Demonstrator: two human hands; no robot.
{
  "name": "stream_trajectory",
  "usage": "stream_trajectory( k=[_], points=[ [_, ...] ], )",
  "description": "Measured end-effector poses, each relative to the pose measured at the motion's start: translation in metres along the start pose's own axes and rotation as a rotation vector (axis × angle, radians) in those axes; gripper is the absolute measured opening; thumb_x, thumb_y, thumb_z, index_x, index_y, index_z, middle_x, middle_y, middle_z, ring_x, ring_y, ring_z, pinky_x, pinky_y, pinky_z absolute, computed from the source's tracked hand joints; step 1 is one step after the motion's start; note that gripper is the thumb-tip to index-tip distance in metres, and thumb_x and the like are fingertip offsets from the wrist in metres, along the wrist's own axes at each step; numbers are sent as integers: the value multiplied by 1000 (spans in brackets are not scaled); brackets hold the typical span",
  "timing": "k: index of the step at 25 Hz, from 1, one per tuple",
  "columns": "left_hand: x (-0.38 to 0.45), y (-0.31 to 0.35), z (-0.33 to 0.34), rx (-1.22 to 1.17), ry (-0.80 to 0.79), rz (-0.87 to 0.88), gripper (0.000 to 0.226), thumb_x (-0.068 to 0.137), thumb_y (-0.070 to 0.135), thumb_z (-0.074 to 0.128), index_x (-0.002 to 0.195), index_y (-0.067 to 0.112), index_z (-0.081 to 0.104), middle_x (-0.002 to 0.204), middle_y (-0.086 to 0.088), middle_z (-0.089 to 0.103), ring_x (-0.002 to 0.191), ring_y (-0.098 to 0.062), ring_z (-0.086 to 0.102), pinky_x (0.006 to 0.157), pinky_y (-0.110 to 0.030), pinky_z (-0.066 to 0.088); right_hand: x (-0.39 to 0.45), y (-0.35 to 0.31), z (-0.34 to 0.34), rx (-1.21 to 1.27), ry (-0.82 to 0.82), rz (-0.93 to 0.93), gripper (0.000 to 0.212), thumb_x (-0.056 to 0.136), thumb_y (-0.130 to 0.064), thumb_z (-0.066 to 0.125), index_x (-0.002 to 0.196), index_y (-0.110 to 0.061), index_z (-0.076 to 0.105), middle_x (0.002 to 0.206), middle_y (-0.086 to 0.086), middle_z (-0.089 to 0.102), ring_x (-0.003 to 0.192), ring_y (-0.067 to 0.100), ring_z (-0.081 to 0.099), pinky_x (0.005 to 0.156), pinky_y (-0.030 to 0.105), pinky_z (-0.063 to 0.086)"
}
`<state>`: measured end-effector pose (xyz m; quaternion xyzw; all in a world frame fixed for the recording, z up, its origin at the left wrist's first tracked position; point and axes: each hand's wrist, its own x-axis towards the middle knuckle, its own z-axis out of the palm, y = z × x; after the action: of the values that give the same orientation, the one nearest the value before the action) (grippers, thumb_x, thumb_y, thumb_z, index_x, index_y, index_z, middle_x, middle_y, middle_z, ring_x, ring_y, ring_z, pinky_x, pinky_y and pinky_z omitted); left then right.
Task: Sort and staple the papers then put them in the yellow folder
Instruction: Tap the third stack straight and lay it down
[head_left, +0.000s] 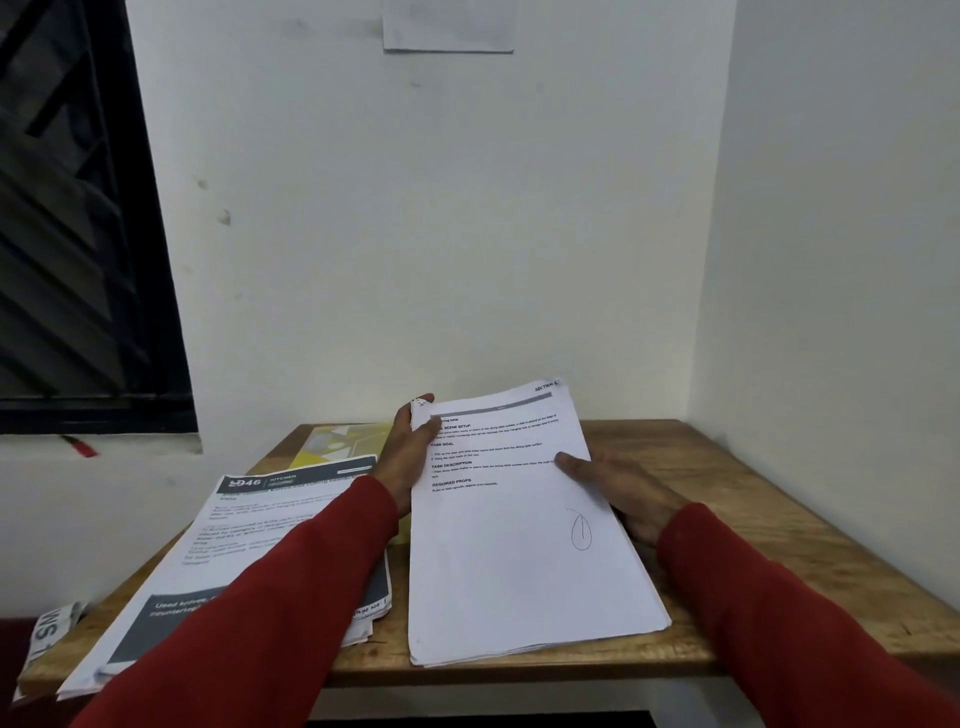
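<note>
Papers in a white stack (519, 561) at the table's (753, 545) front edge, left hand (410, 457) gripping its far left corner, right hand (618, 488) holding its right edge, yellow folder (343, 441) toward the far left corner.

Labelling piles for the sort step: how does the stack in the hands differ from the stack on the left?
1. The right stack is held by both hands, left hand and right hand; the left stack just lies under the left sleeve.
2. The right stack's top page is plain black text on white; the left stack's has dark grey banners.
3. The left stack partly covers the yellow folder; the right one doesn't.
Both are printed sheets on the wooden table.
</note>
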<state>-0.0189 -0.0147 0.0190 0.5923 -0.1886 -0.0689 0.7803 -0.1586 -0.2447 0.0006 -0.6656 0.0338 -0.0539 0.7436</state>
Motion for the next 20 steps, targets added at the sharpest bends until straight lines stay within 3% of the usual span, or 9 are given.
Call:
stream_trajectory(
  k=[7, 14, 20],
  points=[
    [0, -5, -2, 28, 10, -35, 40, 100, 7, 47, 136, 24, 49, 122, -13, 58, 92, -23, 62, 73, -32, 54, -2, 3, 4, 10, 22, 18, 32, 94, -16, 63, 124, -4, 64, 119, 18, 70, 111, 39, 66, 100, 55, 49],
    [-3, -5, -3, -9, -9, -103, 37, 101, 7, 46, 134, 22, 49, 109, -10, 62, 83, -21, 63, 65, -31, 55, 0, 3, 7, 26, 66, 22, 33, 98, -26, 60, 124, -7, 65, 119, 15, 70, 111, 36, 67, 102, 54, 48],
    [-4, -9, 1, -8, -57, -118, 39, 102, 8, 45, 137, 23, 46, 120, -12, 61, 90, -24, 64, 71, -34, 56, 1, 1, 11, -16, 173, -4, 26, 100, -16, 53, 120, -5, 65, 112, 14, 73, 105, 36, 69, 96, 52, 52]
  ],
)
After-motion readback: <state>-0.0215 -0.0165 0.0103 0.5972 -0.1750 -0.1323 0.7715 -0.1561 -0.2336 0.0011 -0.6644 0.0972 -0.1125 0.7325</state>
